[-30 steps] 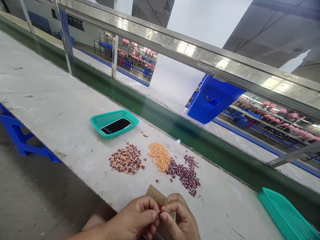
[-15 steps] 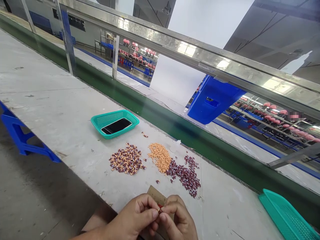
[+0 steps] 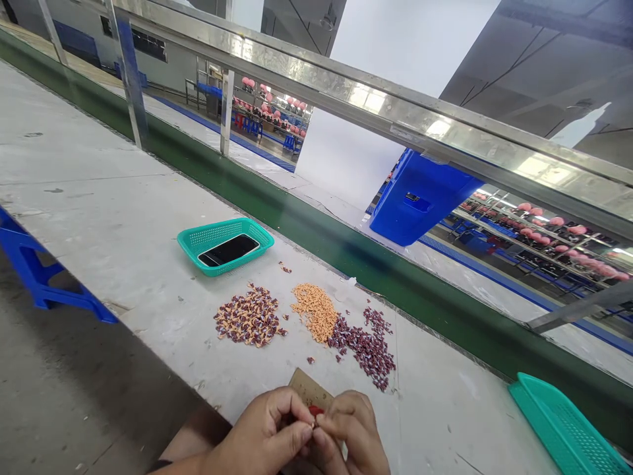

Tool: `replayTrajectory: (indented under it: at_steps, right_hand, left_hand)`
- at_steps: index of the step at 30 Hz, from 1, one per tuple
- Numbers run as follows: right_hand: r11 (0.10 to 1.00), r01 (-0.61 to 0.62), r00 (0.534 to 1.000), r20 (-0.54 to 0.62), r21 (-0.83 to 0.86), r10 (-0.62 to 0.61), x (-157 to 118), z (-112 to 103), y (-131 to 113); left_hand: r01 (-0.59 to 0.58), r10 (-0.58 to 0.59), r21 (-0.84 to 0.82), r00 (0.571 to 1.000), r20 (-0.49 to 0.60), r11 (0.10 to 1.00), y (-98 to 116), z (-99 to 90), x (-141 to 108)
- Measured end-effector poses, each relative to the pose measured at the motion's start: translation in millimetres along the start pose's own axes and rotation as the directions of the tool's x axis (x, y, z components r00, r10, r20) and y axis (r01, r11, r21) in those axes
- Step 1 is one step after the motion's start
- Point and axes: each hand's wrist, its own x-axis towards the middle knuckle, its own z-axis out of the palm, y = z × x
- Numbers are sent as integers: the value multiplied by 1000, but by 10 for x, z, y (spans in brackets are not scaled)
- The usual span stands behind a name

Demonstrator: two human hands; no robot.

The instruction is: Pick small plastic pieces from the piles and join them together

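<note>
My left hand (image 3: 271,432) and my right hand (image 3: 353,429) meet at the near edge of the table, thumbs and forefingers pinched together. Between the fingertips is something tiny, mostly hidden, with a pale speck showing. Behind the fingers lies a brown board (image 3: 306,388), with a red object (image 3: 315,410) partly covered by the hands. Beyond them are a pile of small orange pieces (image 3: 315,310), a pile of dark purple pieces (image 3: 368,349) touching it, and, to the left, a pile of two-coloured orange and purple pieces (image 3: 250,316).
A green perforated basket (image 3: 190,247) holding a phone (image 3: 230,250) stands behind the piles. Another green basket (image 3: 568,422) is at the right. A green belt (image 3: 306,214) runs along the table's far side, under a metal rail (image 3: 321,72). A blue bin (image 3: 410,198) is beyond.
The right hand's fingers have curled and shifted slightly around the tiny thing, and both hands sit a little lower. The view has shifted slightly; the piles look the same.
</note>
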Motion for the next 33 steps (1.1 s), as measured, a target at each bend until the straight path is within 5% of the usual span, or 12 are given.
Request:
replayTrajectory:
  at_steps: [5, 9, 13, 17, 23, 28, 33]
  right_hand:
    - [964, 142, 989, 71, -227, -129, 72, -62, -37]
    - [970, 42, 984, 177, -239, 1, 79, -122, 83]
    - [912, -98, 980, 122, -397, 159, 162, -291, 375]
    - [829, -69, 958, 195, -555, 210, 317, -378, 631]
    - [793, -11, 948, 245, -609, 202, 434, -292, 760]
    - [797, -43, 957, 204, -602, 206, 415, -264, 738]
    - [818, -81, 964, 165, -569, 210, 414, -259, 720]
  left_hand:
    - [14, -14, 50, 1000, 12, 999, 83, 24, -27]
    - [-24, 24, 349, 1000, 4, 937, 161, -137, 56]
    - [-181, 266, 830, 963, 41, 527, 393, -531, 249]
    - [-152, 286, 985, 950, 122, 82, 634, -779, 475]
    - [-346, 197, 911, 899, 390, -223, 592, -458, 844]
    - [-489, 107, 821, 837, 537, -294, 462, -162, 1181]
    - [-594, 32, 737, 771, 636, -323, 415, -84, 1408]
